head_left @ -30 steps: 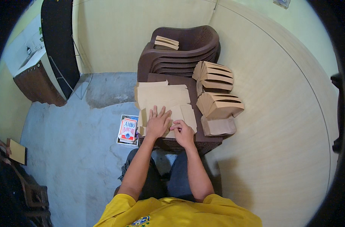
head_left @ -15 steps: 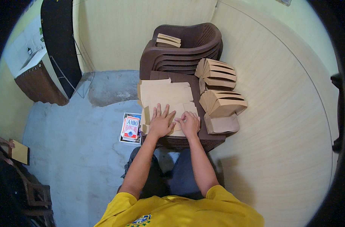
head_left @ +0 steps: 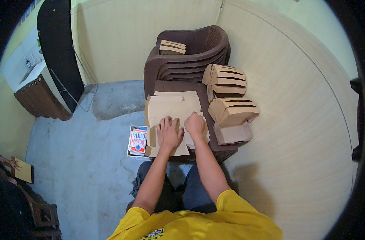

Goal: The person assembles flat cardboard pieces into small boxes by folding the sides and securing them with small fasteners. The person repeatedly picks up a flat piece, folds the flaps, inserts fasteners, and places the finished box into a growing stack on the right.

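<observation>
A flat sheet of brown cardboard (head_left: 172,106) with cut flaps lies on a dark brown stack of seats in front of me. My left hand (head_left: 170,134) rests on it palm down, fingers stretched and somewhat apart. To its right, my right hand (head_left: 195,125) is curled into a fist against the sheet, near a flap on its right side. Whatever its fingers may hold is hidden. Small creased flaps stand up along the sheet's left edge.
Folded cardboard cartons, one bundle (head_left: 226,80) behind another (head_left: 235,114), stand at the right by the curved wall. Stacked brown plastic chairs (head_left: 182,64) hold more cartons (head_left: 172,47). Left, on the floor, is a box of playing-card packs (head_left: 138,141). Another person's hand (head_left: 15,163) shows far left.
My right hand has moved a little up the sheet and closed from a pinch into a fist. My left hand's fingers have drawn closer together. The sheet's near flap now lies flatter toward me.
</observation>
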`<state>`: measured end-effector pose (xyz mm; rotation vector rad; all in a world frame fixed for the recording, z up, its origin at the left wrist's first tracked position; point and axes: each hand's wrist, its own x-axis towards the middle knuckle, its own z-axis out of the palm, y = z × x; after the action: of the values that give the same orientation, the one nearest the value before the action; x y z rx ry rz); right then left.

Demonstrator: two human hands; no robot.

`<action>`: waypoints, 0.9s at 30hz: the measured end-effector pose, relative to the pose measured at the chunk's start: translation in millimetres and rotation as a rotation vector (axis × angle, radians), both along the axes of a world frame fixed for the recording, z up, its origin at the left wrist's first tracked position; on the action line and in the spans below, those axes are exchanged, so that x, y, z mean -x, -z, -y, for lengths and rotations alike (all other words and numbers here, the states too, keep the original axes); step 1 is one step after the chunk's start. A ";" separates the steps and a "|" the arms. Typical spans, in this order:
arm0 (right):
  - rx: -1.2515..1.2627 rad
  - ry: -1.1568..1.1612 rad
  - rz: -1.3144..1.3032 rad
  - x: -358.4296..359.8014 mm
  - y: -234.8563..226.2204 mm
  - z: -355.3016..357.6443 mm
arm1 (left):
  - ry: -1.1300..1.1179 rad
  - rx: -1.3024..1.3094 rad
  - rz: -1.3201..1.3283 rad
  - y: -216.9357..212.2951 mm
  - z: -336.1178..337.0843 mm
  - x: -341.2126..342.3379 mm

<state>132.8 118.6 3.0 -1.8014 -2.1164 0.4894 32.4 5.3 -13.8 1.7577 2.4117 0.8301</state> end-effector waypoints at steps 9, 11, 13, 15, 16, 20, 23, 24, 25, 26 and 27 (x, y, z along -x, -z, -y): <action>0.056 -0.233 -0.371 -0.8 4.1 -7.9 | 0.007 -0.055 -0.019 4.8 -0.8 3.2; 0.087 -0.310 -0.412 -3.6 10.4 -5.4 | 0.011 -0.086 0.094 5.7 -0.2 5.0; 0.113 -0.278 -0.529 -7.7 14.7 -5.4 | 0.045 -0.076 0.032 6.8 1.1 6.4; -0.054 -0.284 -0.552 -15.1 19.8 -2.6 | 0.056 -0.080 -0.008 8.7 2.1 5.9; -0.119 -0.251 -0.556 -19.0 21.7 -1.7 | 0.047 -0.088 -0.023 9.7 1.9 4.9; -0.262 -0.260 -0.383 -24.3 31.1 2.7 | 0.035 -0.127 -0.034 15.4 -0.8 2.8; -0.275 -0.235 -0.326 -21.2 35.1 -0.5 | 0.078 -0.137 -0.036 21.6 -1.7 7.8; -0.285 -0.223 -0.303 -19.6 35.7 -3.0 | 0.097 -0.169 -0.024 23.8 -2.1 10.4; -0.268 -0.191 -0.268 -18.3 35.9 -5.5 | 0.114 -0.179 -0.016 25.6 -2.5 13.3; -0.266 -0.177 -0.277 -17.0 36.0 -7.4 | 0.127 -0.155 -0.006 27.4 -1.8 15.7; -0.238 -0.145 -0.276 -14.4 34.9 -10.3 | 0.130 -0.187 -0.013 28.6 -1.0 16.7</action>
<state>147.2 128.9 -31.9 -1.3728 -2.0244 0.4684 15.7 6.3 -42.4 1.9644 2.2624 1.0607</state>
